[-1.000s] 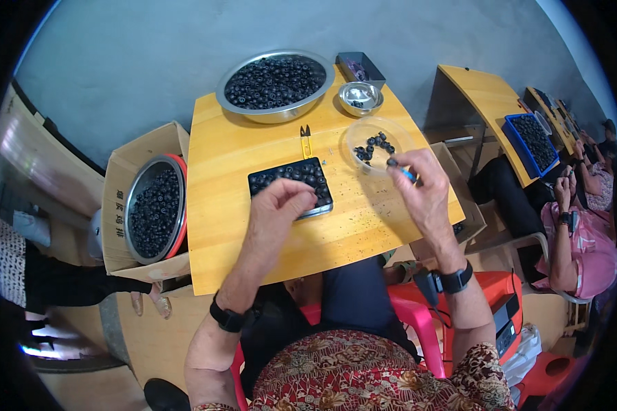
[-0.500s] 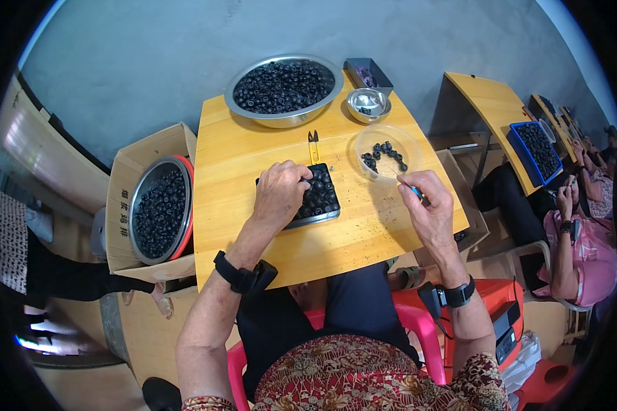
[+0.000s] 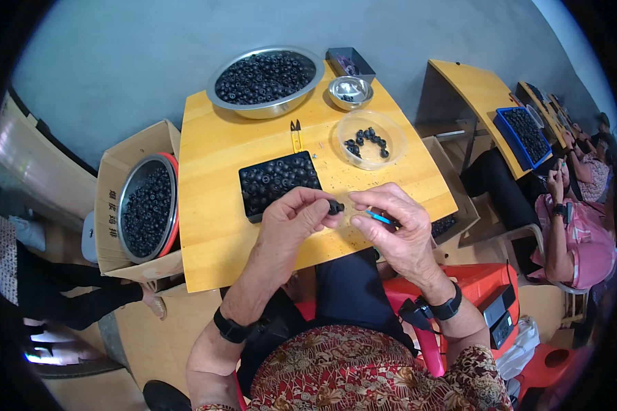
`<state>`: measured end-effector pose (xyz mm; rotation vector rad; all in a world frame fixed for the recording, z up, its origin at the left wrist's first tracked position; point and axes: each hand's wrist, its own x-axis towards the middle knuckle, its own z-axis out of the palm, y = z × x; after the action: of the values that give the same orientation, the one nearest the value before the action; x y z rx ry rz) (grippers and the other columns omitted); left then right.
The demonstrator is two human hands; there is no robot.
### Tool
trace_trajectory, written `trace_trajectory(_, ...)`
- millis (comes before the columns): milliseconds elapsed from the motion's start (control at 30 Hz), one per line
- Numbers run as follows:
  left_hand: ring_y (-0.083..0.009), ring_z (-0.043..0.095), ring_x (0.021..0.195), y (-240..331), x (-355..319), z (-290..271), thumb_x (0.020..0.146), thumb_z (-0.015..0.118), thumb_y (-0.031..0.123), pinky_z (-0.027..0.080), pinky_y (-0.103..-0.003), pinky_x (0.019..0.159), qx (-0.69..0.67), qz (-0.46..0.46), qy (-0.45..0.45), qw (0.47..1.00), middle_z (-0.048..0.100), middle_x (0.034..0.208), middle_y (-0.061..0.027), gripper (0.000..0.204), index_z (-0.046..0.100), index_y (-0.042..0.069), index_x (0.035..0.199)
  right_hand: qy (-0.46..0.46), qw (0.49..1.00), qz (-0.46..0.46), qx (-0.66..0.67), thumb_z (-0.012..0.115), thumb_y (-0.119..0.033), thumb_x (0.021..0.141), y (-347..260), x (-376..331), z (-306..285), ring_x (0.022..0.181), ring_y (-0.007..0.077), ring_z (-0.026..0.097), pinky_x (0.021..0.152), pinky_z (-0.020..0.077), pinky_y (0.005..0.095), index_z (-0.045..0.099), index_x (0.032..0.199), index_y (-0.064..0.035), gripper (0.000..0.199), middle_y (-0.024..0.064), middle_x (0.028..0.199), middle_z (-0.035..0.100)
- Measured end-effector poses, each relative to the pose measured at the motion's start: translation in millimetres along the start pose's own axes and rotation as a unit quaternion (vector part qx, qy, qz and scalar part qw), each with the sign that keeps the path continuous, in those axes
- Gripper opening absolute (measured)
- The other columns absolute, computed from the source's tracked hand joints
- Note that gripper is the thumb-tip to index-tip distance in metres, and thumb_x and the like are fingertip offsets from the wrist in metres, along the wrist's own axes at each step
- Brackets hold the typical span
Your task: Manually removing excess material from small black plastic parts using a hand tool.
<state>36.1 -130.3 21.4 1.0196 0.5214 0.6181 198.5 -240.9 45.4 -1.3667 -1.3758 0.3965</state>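
My left hand (image 3: 291,222) pinches a small black ring-shaped part (image 3: 335,207) between thumb and fingertips, above the near side of the table. Facing it, close by, my right hand (image 3: 401,229) is closed around a slim tool with a blue handle (image 3: 378,217); its tip is too small to make out. Behind my left hand lies a black rectangular tray (image 3: 253,218) full of similar black parts. A clear plastic bowl (image 3: 400,140) beyond my right hand has several black parts in it. Yellow-handled thread snips (image 3: 297,142) lie between tray and bowl.
At the table's far edge stand a large steel bowl (image 3: 271,110) heaped with black parts, a small steel bowl (image 3: 334,100) and a dark box (image 3: 364,69). A cardboard box (image 3: 107,229) with another filled basin is left. A co-worker in pink (image 3: 576,250) sits right.
My left hand has come from the tray toward the middle with a black part. My right hand has moved left and nearer to me, bringing the tool beside it. The view has shifted slightly.
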Motion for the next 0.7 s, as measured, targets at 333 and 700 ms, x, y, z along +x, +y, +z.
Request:
trace_trajectory(333, -0.0077, 0.062, 0.089, -12.7, -32.5, 24.9, 0.090, 0.070, 0.006, 0.050, -0.024, 0.083, 0.047, 0.089, -0.008, 0.995, 0.066, 0.098, -0.0031, 0.020, 0.063, 0.000, 0.108, 0.009, 0.999, -0.041, -0.008, 0.072, 0.001, 0.082, -12.8, -27.4, 3.2, 0.084, 0.0185, 0.066, 0.071, 0.0522, 0.0284, 0.069, 0.102, -0.0005, 0.021, 0.0115, 0.095, 0.067)
trace_trajectory(700, -0.0107, 0.063, 0.093, 8.2, -46.0, 24.1, 0.084, 0.071, 0.004, 0.051, -0.026, 0.085, 0.243, 0.097, -0.036, 0.964, 0.067, 0.096, -0.0060, 0.031, 0.060, 0.002, 0.113, -0.073, 0.997, -0.009, 0.033, 0.070, -0.002, 0.085, -12.3, -39.8, -3.1, 0.078, 0.0137, 0.063, 0.068, 0.0499, 0.0272, 0.068, 0.112, -0.0011, 0.027, 0.0091, 0.089, 0.065)
